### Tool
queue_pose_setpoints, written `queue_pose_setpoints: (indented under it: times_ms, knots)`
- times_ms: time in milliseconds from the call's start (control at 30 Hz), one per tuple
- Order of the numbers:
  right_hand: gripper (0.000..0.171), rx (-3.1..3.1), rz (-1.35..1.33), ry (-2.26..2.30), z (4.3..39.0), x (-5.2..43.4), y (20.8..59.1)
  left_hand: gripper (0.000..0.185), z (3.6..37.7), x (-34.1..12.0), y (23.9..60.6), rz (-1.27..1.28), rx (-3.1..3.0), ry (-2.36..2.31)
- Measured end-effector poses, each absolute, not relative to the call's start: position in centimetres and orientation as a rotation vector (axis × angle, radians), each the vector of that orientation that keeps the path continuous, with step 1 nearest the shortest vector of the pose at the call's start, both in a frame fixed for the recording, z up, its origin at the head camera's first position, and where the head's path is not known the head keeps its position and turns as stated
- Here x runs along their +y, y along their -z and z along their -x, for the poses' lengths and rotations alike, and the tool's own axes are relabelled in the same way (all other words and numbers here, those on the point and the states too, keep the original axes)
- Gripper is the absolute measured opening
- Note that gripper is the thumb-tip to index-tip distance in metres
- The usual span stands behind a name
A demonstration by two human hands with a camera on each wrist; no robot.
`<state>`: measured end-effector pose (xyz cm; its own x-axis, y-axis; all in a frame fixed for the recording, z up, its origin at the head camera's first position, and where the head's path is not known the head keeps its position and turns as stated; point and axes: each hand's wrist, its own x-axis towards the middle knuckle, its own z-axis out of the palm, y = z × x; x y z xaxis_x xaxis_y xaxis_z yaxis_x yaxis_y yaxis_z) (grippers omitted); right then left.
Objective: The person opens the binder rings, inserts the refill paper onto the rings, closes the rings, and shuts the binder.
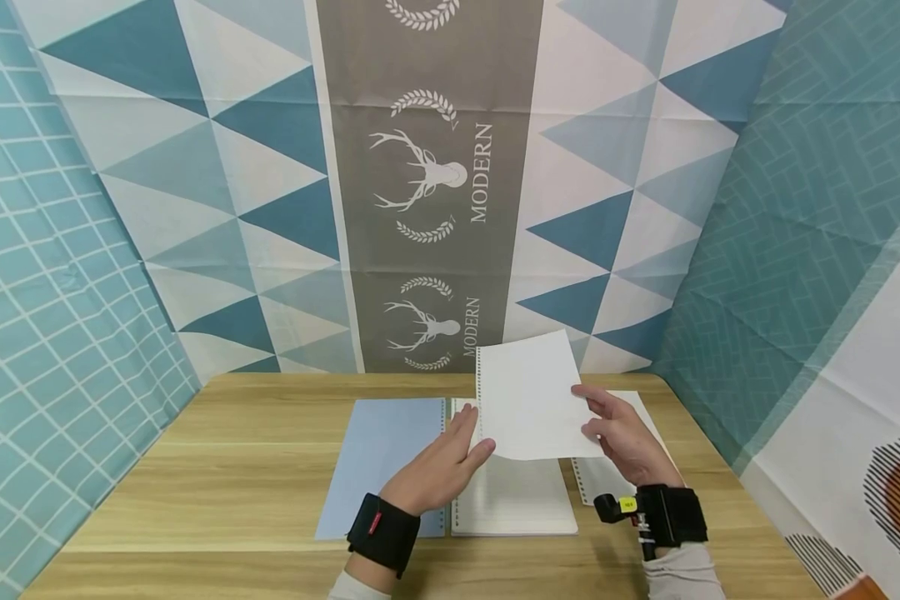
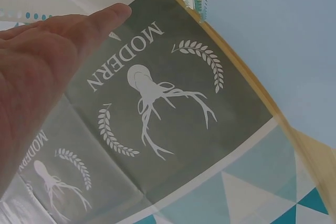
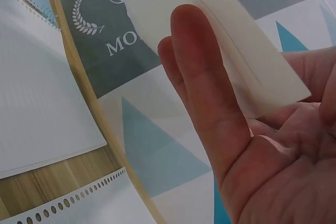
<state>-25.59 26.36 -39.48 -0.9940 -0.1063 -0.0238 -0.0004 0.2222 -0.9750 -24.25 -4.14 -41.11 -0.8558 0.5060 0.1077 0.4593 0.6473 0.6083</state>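
Observation:
A white sheet (image 1: 532, 396) with a row of punched holes down its left side is held up over an open spiral notebook (image 1: 521, 504). My right hand (image 1: 630, 442) pinches its right edge between thumb and fingers; in the right wrist view the sheet (image 3: 226, 35) curves behind the straight fingers. Beside the perforated edge is my left hand (image 1: 442, 467), fingers straight and together, thumb out. The notebook's blue cover (image 1: 390, 458) lies folded out to the left, with the coil between it and the white pages.
Another punched white sheet (image 1: 600, 483) lies on the wooden table (image 1: 217, 483) right of the notebook, partly under my right hand. Patterned cloth (image 1: 427, 208) hangs behind the table's back edge and along both sides.

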Motion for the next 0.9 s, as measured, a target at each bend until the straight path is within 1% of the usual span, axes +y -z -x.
queue_pose_setpoints:
  times_ms: [900]
  knots:
    - [0.066, 2.340, 0.107, 1.941, 25.75, 26.28, 39.54, 0.083, 24.38, -4.19, 41.27, -0.793, 2.765, -1.012]
